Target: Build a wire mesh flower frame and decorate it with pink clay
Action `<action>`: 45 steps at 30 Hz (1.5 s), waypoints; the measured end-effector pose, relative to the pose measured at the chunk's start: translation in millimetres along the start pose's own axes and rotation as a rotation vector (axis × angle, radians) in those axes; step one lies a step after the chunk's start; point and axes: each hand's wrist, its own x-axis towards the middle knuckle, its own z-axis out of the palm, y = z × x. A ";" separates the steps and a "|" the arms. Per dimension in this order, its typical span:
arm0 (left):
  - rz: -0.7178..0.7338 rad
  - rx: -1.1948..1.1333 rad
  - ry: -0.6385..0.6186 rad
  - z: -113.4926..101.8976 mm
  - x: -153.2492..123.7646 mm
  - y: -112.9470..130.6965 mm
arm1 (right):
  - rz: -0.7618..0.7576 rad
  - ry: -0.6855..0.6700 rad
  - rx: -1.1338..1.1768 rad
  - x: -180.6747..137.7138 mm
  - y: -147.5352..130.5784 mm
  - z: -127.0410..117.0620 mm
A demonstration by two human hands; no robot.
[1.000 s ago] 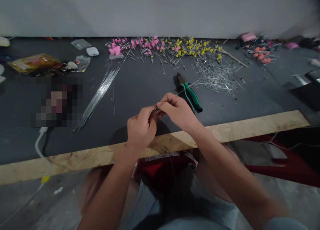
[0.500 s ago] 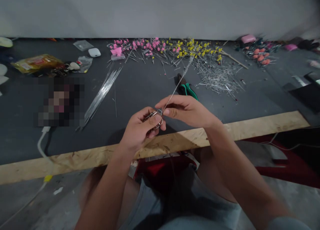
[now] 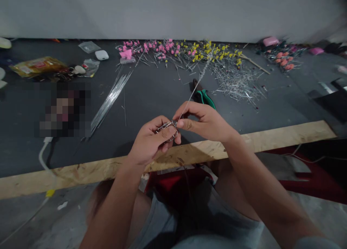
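Loops of bent silvery metal wire (image 3: 164,125) sit at mid-frame, already shaped, pinched in the closed fingers of the left hand (image 3: 148,138). Fingers of the right hand (image 3: 211,123) nearly meet at the base of a long, thin, pale strand (image 3: 201,74); whether they grip it, I cannot tell, and its length toward the upper right looks not yet wound in.

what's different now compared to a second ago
The left hand has turned, showing the bent wire piece it holds. The right hand shifted right, covering more of the pliers. The thin wire slants up more steeply. The pliers and wire bundle stayed put.
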 end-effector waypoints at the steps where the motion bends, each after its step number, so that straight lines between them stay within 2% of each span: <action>1: 0.032 0.031 0.021 0.6 0.2 -0.6 | -0.005 0.016 -0.004 -0.3 0.8 0.6; 6: 0.172 0.265 0.146 2.2 2.9 -3.8 | 0.066 0.055 -0.059 -2.7 0.3 4.6; 8: 0.221 0.462 0.221 2.5 3.9 -6.1 | 0.121 0.098 -0.109 -3.2 -0.2 7.4; 13: 0.408 1.137 0.465 3.0 6.4 -21.2 | 0.355 0.187 -0.187 -0.8 6.3 15.3; 16: 0.452 1.290 0.511 4.3 7.5 -29.7 | 0.445 0.176 -0.159 1.1 11.4 17.5; 18: 0.420 1.207 0.524 5.7 7.8 -30.1 | 0.446 0.168 -0.133 1.7 12.2 16.1; 20: 0.336 0.982 0.492 6.9 8.1 -26.3 | 0.410 0.153 -0.084 1.6 10.3 11.6; 25: 0.067 0.213 0.202 5.9 8.8 -13.1 | 0.328 -0.038 0.175 -1.0 2.1 -8.2; 28: -0.060 -0.019 0.033 4.2 7.6 -9.2 | 0.321 -0.137 0.296 -2.9 1.1 -16.2; 31: -0.143 -0.137 -0.097 3.5 6.0 -8.7 | 0.318 -0.185 0.421 -3.4 4.2 -17.8; 36: -0.158 -0.282 -0.162 2.6 5.6 -11.4 | 0.249 -0.254 0.588 -1.3 10.9 -15.2; 41: -0.151 -0.310 -0.153 1.9 5.2 -10.7 | 0.204 -0.256 0.593 1.8 13.3 -10.6; 45: -0.115 -0.249 -0.053 3.1 4.6 -8.3 | 0.181 -0.209 0.591 2.5 13.6 -2.9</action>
